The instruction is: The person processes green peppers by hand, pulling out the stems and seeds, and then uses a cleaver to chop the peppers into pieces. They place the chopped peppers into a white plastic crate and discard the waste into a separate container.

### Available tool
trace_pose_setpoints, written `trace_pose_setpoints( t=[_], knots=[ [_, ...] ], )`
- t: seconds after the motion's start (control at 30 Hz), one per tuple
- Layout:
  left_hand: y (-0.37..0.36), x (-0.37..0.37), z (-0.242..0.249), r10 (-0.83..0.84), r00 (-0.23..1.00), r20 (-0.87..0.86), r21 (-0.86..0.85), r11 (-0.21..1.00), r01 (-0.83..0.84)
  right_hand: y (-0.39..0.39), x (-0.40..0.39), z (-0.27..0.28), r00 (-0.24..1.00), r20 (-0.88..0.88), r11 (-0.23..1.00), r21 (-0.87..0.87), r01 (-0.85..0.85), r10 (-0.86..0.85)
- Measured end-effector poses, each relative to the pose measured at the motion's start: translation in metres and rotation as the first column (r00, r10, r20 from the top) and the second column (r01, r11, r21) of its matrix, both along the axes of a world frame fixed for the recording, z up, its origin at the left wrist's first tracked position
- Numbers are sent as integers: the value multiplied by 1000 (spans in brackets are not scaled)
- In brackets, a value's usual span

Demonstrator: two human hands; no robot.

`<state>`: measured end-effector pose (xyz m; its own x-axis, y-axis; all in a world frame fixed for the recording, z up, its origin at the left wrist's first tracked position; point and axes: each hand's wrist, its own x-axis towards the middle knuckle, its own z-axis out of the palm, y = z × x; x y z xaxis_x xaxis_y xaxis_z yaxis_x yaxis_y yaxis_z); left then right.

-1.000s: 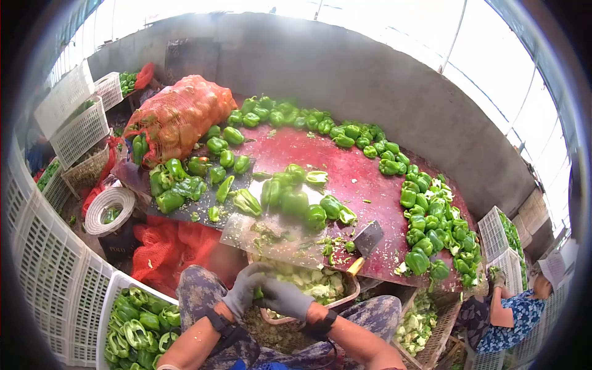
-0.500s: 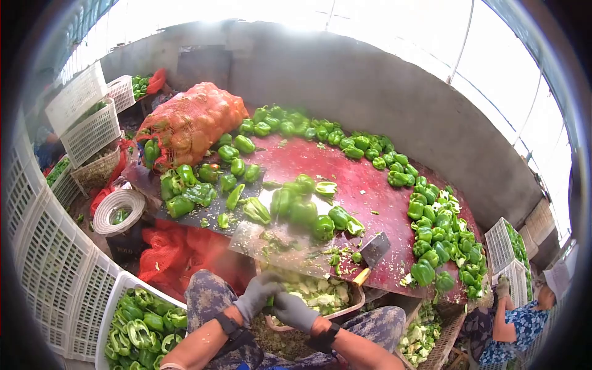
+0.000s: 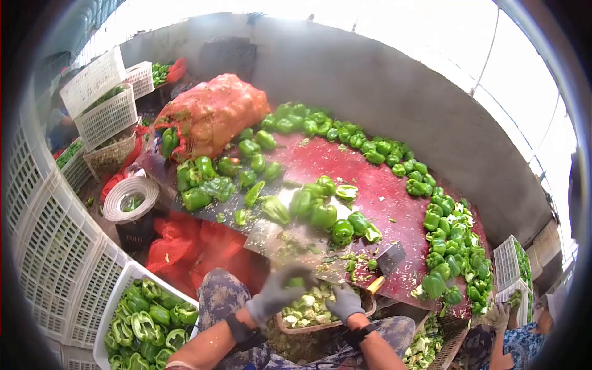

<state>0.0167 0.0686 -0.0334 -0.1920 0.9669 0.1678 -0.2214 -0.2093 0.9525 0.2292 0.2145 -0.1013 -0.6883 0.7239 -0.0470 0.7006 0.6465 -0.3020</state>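
My left hand (image 3: pixel 277 297), in a grey glove and smeared by motion, is raised above my lap with its fingers around a green bell pepper (image 3: pixel 296 282). My right hand (image 3: pixel 345 303), gloved too, is over the right side of a tub (image 3: pixel 327 321) of pale pepper scraps (image 3: pixel 305 310); its fingers are apart and nothing shows in them. Beyond the tub, a cleaver (image 3: pixel 390 259) with a yellow handle lies on the red table (image 3: pixel 404 229). A cluster of whole bell peppers (image 3: pixel 322 216) sits nearer the middle, with cut pieces beside it.
At the left stands a white crate (image 3: pixel 131 271) of halved peppers. An orange net sack (image 3: pixel 213 114) rests on the table's far left. A row of peppers (image 3: pixel 447 246) curves along the right edge. Another person's gloved hand (image 3: pixel 497 316) is at the far right.
My hands have come apart from being together over the lap. The left has risen with the pepper, and the right has shifted right over the tub. The view has turned slightly left.
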Motion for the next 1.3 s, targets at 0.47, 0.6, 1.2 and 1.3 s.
trace_pose_setpoints(
  t=[0.47,0.6,1.2,1.3],
  knots=[
    [-186,-153,10,405,-25,-914,159,300,-941,90,-232,-23,816,-522,965,207,-163,249],
    [-258,-174,-33,-133,-198,-971,167,211,-963,120,-305,-42,964,-264,996,91,-3,27],
    [-8,-58,9,-108,932,346,-12,993,119,-19,-135,153,744,-167,723,445,-528,647],
    [-6,-39,-11,-102,764,637,-44,985,168,-42,-108,148,769,-167,728,493,-477,617]
  ],
)
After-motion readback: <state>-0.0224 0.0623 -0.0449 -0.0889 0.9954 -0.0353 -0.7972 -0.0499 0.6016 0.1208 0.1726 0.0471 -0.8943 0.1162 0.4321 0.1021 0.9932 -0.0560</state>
